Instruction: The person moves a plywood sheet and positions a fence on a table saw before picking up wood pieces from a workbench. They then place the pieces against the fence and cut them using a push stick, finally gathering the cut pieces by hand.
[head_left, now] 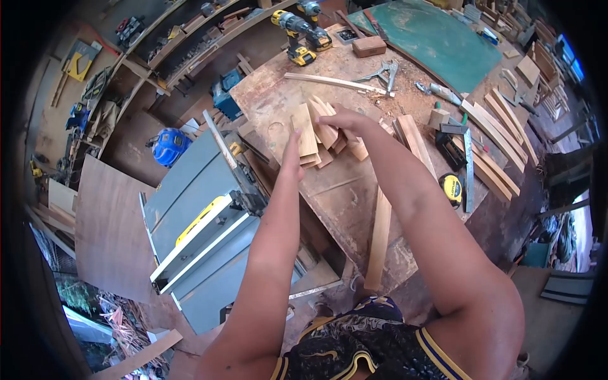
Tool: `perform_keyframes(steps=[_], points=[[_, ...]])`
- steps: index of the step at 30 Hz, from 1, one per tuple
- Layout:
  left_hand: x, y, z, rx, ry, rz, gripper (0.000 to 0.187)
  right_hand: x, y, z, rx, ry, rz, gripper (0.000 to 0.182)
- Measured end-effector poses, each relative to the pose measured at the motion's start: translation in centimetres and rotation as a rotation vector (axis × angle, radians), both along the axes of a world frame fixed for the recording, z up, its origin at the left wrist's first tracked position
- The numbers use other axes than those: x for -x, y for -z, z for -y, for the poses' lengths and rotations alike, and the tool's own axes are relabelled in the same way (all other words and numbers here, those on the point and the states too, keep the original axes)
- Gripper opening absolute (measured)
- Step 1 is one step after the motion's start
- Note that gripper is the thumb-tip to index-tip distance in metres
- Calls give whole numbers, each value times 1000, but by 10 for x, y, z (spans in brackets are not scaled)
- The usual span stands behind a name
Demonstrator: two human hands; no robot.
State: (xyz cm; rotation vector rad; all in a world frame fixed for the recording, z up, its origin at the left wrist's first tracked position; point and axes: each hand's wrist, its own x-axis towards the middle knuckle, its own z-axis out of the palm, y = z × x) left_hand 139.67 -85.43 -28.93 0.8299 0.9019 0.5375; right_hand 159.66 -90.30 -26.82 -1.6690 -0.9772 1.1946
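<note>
Pale wood lies between the fingers. The left hand (292, 156) holds its fingers nearly straight along the left side of the blocks (306, 131); the right hand (345, 119) reaches in from the right, partly curled, fingertips at the group's far part. Whether either hand grips firmly cannot be told.

For good control, apply even pressure from both sides, keep the ends level, and keep fingertips out of the gaps; uneven force would probably splay the group.

Orientation: the leftmost block's long axis points away from the body, far end slightly left. Its neighbours fan out, far ends angled further left.

Location: on the table (335, 193), toward the edge beside the saw (206, 231). A strip (339, 83) lies beyond; the tape (451, 188) sits well to the right.
</note>
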Motion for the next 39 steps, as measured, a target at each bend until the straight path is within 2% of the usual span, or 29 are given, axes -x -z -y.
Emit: perform_keyframes(steps=[2,4,6,7,8,10,13,15,17,19,21,22,24,27,31,32,35,39], points=[[9,4,2,11,-11,1,60,9,8,9,14,17,21,84],[20,2,9,19,-13,-4,58,16,13,21,-44,-22,-213,95],[26,-1,22,12,-48,-77,62,26,16,34,-47,-18,-260,91],[29,8,20,21,-18,-21,63,30,16,42,-55,-13,-298,86],[33,-3,29,21,0,-43,64,42,-11,63,-105,-7,-319,87],[39,10,27,26,70,36,64,50,-11,75,-101,72,-269,92],[41,-16,58,24,105,106,64,48,15,83,-125,136,-213,90],[39,-11,65,27,108,100,64,53,30,81,-198,108,-463,99],[44,-1,61,32,101,23,63,67,-5,109,-198,131,-609,82],[44,-13,73,27,106,46,64,65,18,107,-256,162,-582,80],[45,-9,76,7,119,66,65,71,15,119,-315,179,-565,85],[48,-12,80,52,148,40,65,72,18,124,-250,244,-580,86],[51,-11,89,41,179,50,66,75,13,138,-251,226,-546,86],[55,-12,99,87,237,105,65,68,22,149,-219,124,-567,79],[50,-3,99,-48,239,86,60,78,25,157,-220,238,-514,76],[49,-3,98,-47,280,159,57,76,28,158,-225,252,-514,76],[53,-25,104,-164,280,153,57,77,24,166,-291,286,-500,75],[91,-72,113,-298,227,152,59,108,-15,176,-314,239,-595,74]])
